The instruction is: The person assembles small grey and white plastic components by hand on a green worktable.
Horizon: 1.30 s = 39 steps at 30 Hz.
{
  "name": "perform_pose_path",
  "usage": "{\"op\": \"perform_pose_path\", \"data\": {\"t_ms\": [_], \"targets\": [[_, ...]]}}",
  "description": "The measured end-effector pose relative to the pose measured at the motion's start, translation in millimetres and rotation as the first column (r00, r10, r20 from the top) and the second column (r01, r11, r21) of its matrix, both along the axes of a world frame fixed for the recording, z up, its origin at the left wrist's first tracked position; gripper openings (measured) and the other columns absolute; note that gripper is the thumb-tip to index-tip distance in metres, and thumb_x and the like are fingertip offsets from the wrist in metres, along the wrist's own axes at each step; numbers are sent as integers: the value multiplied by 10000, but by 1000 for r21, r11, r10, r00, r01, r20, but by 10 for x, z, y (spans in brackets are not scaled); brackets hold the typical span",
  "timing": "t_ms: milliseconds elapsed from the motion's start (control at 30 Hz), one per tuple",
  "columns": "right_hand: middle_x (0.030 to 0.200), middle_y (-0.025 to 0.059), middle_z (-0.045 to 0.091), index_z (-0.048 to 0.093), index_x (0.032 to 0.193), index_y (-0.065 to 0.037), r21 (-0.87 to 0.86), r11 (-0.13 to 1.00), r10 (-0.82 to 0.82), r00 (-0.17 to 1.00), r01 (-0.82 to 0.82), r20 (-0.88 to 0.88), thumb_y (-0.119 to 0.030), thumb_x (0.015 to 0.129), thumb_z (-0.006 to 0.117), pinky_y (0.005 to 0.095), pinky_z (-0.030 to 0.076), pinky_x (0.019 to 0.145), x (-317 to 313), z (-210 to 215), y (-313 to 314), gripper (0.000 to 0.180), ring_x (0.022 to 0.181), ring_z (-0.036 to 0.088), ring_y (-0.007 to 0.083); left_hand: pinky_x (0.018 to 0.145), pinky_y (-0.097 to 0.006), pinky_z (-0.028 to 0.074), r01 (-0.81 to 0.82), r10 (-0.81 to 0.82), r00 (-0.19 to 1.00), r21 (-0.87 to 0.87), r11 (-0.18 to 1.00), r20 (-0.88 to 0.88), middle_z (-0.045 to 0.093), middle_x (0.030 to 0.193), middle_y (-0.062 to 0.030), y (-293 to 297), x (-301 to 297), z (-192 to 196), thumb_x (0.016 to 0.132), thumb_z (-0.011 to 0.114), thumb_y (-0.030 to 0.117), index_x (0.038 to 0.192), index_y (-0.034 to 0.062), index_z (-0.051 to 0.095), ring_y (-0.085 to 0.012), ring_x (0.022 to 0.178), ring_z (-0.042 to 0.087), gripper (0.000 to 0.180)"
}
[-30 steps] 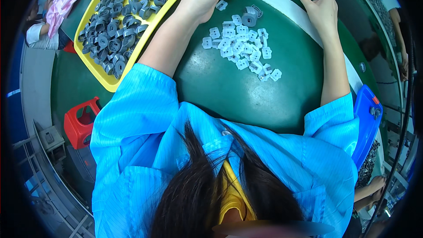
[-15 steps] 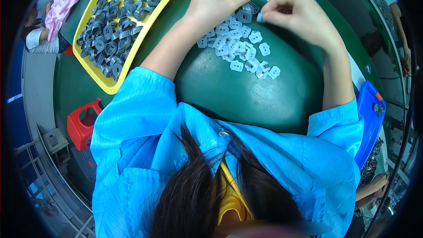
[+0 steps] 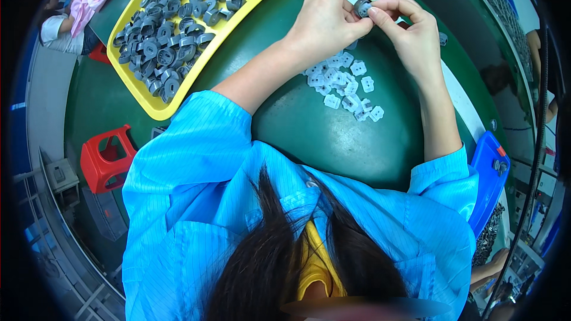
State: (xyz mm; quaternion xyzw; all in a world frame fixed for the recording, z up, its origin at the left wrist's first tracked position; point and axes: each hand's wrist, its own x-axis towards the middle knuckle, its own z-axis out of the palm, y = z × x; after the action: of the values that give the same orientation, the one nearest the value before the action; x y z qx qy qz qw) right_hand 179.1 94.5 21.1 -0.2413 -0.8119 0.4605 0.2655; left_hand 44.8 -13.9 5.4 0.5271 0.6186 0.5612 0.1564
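Observation:
A round grey plastic housing [image 3: 361, 7] is gripped between the thumb and fingers of my left hand [image 3: 331, 18], above the far side of the green table. My right hand [image 3: 409, 31] meets it there, thumb and forefinger pinched against the housing's open face. A small white plastic piece is at those fingertips, mostly hidden by them. Below both hands lies a loose pile of translucent white plastic pieces [image 3: 339, 80], spread over the green tabletop [image 3: 333, 142]. Another grey part [image 3: 353, 45] shows partly under my left hand.
A yellow tray [image 3: 156, 107] full of grey plastic housings [image 3: 160, 47] stands on the left. On the right are a blue tray [image 3: 485, 184] with a few grey parts and a heap of small dark pieces [image 3: 489, 232]. A red stool [image 3: 98, 169] stands lower left. Other people work nearby.
My right hand has brought its small white piece to the housing; the hands were apart before. Both hands sit further right and lower in view, and the whole view has shifted slightly.

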Motion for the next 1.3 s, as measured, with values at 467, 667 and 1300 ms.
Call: {"op": "perform_pose_path", "data": {"t_ms": [467,667,1300], "targets": [[779,-13,641,690,875,-60,-426,879,164,975,-212,-147,-178,812,695,204,404,645,38,-76,156,133,732,548,64,731,-324,499,141,-70,952,221,965,-298,450,1171,-188,1,47,42,721,724,-8,1059,52,604,-258,806,581,364],[783,12,650,655,934,-19,-557,809,191,980,-186,-51,-121,820,708,216,479,700,118,70,173,163,732,589,73,735,-318,501,240,-189,942,164,957,-277,466,1190,-163,-4,-95,23,727,739,11,1061,81,656,-240,818,592,351],[768,-24,545,555,945,-78,-616,782,-39,979,-93,-198,-47,813,586,183,387,623,3,-64,301,140,680,480,47,727,-295,495,-4,33,938,87,996,-344,539,1102,-139,-114,73,163,743,761,105,1100,29,621,-217,890,587,391]]}}
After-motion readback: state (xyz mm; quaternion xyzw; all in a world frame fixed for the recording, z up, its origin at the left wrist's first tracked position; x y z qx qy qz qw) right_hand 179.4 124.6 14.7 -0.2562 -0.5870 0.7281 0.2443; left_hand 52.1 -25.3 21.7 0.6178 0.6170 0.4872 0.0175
